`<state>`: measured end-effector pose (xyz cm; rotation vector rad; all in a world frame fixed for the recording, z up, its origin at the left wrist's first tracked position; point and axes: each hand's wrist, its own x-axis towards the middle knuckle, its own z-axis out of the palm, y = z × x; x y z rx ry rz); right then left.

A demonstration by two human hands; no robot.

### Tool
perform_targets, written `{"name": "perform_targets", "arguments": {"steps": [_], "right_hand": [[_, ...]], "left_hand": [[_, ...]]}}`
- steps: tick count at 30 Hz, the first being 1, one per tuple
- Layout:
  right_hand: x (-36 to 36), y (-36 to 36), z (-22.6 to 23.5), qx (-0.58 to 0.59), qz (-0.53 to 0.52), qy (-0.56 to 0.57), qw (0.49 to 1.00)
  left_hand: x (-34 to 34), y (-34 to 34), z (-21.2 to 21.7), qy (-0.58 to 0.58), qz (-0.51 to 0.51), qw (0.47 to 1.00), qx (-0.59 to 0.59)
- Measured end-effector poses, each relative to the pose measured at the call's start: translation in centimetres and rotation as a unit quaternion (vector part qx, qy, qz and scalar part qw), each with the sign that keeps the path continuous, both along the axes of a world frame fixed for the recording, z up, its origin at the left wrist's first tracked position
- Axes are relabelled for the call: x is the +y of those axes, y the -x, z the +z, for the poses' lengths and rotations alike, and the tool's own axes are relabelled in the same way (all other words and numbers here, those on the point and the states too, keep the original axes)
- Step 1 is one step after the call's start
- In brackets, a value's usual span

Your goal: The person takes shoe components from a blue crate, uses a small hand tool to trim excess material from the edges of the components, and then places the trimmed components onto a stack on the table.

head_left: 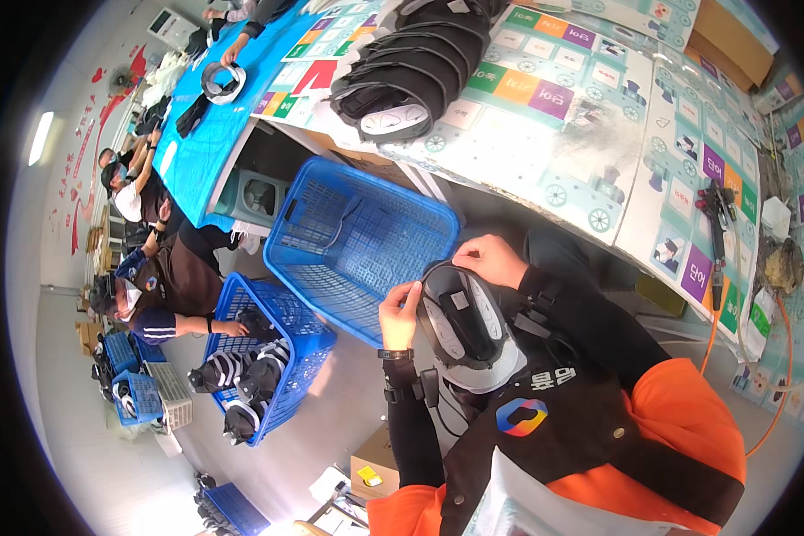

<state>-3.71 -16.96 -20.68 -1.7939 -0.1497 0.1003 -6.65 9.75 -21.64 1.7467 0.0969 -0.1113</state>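
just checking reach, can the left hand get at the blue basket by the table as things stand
Probably yes: the left hand appears close to the near side of the basket, nothing seen between. It pinches the cap's edge, though, so would likely need to let go first.

Head view: I see left fingers [409, 296] and right fingers [472, 254] at cap [461, 323]. Blue basket [371, 223] beyond; cap stack [424, 61] on table [573, 154].

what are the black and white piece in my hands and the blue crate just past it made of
Held piece: seemingly matt black fabric, from its dull look; the smooth pale parts could be plastic or cloth. Blue crate: most likely moulded plastic, slightly shiny, given its even colour and perforated walls.
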Motion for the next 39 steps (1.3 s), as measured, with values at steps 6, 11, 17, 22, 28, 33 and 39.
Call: {"name": "perform_targets", "arguments": {"steps": [6,11,17,22,28,33,39], "right_hand": [[0.1,0.2,0.8,0.018,-0.031,0.048,0.998],[0.8,0.1,1.4,0.034,-0.021,0.041,0.998],[0.1,0.0,4.1,0.038,-0.030,0.037,0.998],[0.0,1.2,6.4,0.033,-0.028,0.039,0.998],[0.3,1.4,5.2,0.029,-0.024,0.047,0.998],[-2.6,-0.8,4.2,0.220,0.131,-0.210,0.943],[-2.1,1.9,12.5,-0.118,0.191,-0.061,0.972]], "left_hand": [[-0.2,-0.5,0.5,-0.025,-0.020,0.999,0.009],[-0.5,-0.2,0.6,-0.172,-0.004,0.982,-0.075],[-2.3,0.5,5.3,-0.112,0.008,0.985,-0.133],[-1.1,0.8,5.0,-0.118,-0.005,0.988,-0.102],[-2.0,1.0,3.7,-0.074,0.016,0.996,-0.050],[-2.1,-0.4,10.5,0.341,-0.123,0.902,0.233],[-1.1,-1.3,12.2,0.260,-0.117,0.933,0.220]]}}
